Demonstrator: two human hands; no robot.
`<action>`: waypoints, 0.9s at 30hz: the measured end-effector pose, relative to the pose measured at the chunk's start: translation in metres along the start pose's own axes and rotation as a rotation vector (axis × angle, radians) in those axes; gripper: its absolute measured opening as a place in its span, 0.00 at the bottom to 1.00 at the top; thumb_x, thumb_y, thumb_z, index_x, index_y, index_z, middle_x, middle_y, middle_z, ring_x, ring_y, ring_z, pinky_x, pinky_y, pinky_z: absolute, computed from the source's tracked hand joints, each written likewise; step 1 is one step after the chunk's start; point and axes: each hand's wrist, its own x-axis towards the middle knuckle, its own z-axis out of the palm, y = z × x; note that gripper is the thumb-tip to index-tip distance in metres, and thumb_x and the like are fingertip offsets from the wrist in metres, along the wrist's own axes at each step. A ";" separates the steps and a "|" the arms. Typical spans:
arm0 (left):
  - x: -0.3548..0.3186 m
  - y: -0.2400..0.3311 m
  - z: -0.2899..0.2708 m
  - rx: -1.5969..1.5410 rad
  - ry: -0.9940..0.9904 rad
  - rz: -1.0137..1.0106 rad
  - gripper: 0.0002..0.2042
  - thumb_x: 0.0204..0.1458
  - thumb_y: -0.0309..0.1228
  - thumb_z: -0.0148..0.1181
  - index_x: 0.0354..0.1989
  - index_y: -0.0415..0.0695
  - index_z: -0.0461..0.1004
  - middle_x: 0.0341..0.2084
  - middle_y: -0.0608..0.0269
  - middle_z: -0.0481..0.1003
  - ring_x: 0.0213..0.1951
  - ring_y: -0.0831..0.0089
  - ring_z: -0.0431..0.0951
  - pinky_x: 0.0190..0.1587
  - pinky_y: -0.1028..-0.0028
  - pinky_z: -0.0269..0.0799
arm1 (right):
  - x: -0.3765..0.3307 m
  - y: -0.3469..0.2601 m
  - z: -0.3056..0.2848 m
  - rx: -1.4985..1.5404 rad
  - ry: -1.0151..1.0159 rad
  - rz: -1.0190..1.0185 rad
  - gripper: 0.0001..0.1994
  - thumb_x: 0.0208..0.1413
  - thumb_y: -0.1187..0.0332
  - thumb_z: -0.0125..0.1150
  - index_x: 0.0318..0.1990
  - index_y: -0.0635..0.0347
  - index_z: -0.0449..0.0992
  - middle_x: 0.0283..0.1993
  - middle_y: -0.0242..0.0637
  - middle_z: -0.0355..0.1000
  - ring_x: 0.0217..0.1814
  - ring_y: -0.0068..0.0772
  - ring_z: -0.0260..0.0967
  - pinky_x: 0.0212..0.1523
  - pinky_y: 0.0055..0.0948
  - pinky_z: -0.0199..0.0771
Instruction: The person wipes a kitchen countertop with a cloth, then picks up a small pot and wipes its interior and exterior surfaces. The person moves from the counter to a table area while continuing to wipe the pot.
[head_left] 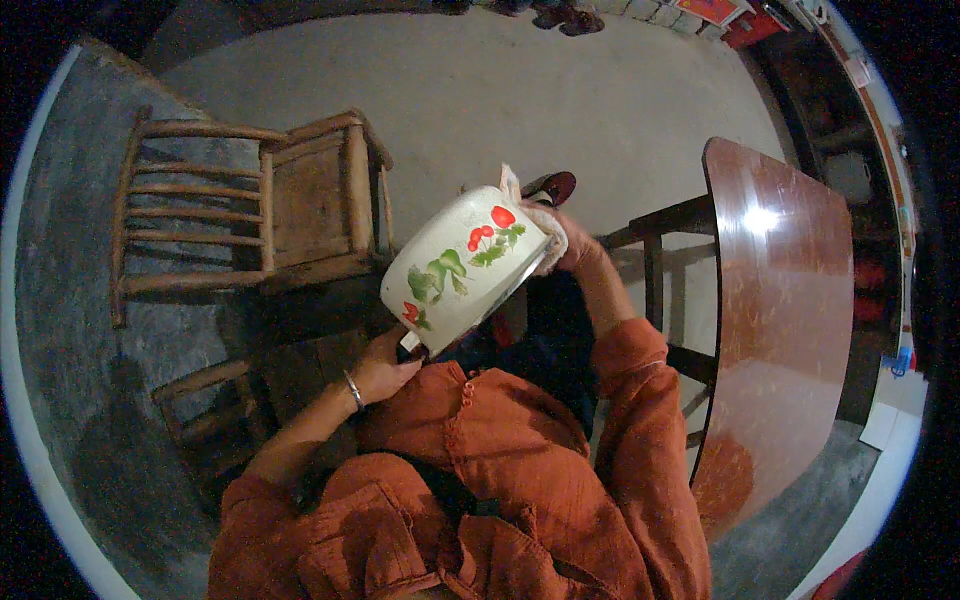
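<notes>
A white enamel pot (455, 262) with red and green vegetable pictures is tipped on its side in front of my body, its opening turned toward me and to the right. My left hand (386, 370), with a silver bangle at the wrist, is closed round the pot's dark handle (409, 347) at the lower left. At the upper right rim, my right hand (576, 246) presses a pale cloth (549, 238) against the pot, its fingers partly hidden by the cloth. What lies inside the pot cannot be seen.
A wooden chair (330, 200) stands at the left, with another low wooden seat (205, 390) nearer me. To the right is a glossy brown table (780, 310) with dark legs. A shoe (552, 187) shows beyond the pot. Shoes (570, 18) lie at the far wall.
</notes>
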 end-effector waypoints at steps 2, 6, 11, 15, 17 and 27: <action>0.008 0.016 -0.007 -0.057 -0.080 -0.059 0.23 0.46 0.29 0.57 0.52 0.38 0.63 0.46 0.49 0.70 0.49 0.56 0.69 0.52 0.68 0.64 | -0.002 0.016 -0.014 -0.160 0.076 -0.188 0.18 0.57 0.64 0.48 0.51 0.64 0.66 0.41 0.39 0.73 0.37 0.30 0.72 0.37 0.28 0.75; 0.000 0.034 -0.014 -0.156 -0.031 -0.198 0.26 0.47 0.30 0.58 0.55 0.38 0.60 0.50 0.54 0.66 0.51 0.64 0.66 0.54 0.72 0.61 | -0.016 -0.018 0.022 -0.376 0.072 -0.276 0.18 0.57 0.63 0.48 0.50 0.67 0.69 0.39 0.38 0.73 0.36 0.30 0.72 0.37 0.26 0.74; -0.006 0.069 -0.015 0.098 0.002 -0.126 0.28 0.47 0.31 0.58 0.57 0.39 0.57 0.50 0.53 0.66 0.51 0.63 0.67 0.54 0.69 0.62 | -0.076 -0.048 0.118 -1.075 0.275 -0.585 0.16 0.51 0.60 0.55 0.45 0.58 0.73 0.42 0.43 0.71 0.43 0.38 0.70 0.43 0.31 0.70; -0.008 0.084 -0.020 -0.015 -0.062 -0.172 0.29 0.50 0.33 0.54 0.60 0.41 0.53 0.56 0.49 0.60 0.56 0.59 0.62 0.58 0.64 0.57 | -0.099 0.008 0.186 -1.857 0.493 -1.117 0.15 0.45 0.62 0.58 0.43 0.51 0.74 0.51 0.47 0.65 0.56 0.51 0.60 0.52 0.50 0.62; -0.005 0.056 -0.007 0.125 0.058 0.044 0.27 0.52 0.33 0.52 0.60 0.42 0.54 0.56 0.47 0.60 0.57 0.58 0.61 0.60 0.63 0.55 | -0.106 0.045 0.210 -2.046 0.543 -1.191 0.15 0.44 0.62 0.56 0.42 0.49 0.75 0.55 0.46 0.61 0.60 0.56 0.55 0.55 0.59 0.56; 0.006 0.059 -0.018 0.253 -0.040 0.108 0.24 0.48 0.30 0.55 0.54 0.37 0.58 0.47 0.43 0.68 0.53 0.51 0.65 0.55 0.65 0.60 | -0.096 0.040 0.195 -1.830 0.317 -1.184 0.19 0.38 0.62 0.56 0.42 0.49 0.76 0.56 0.39 0.62 0.63 0.52 0.51 0.63 0.51 0.46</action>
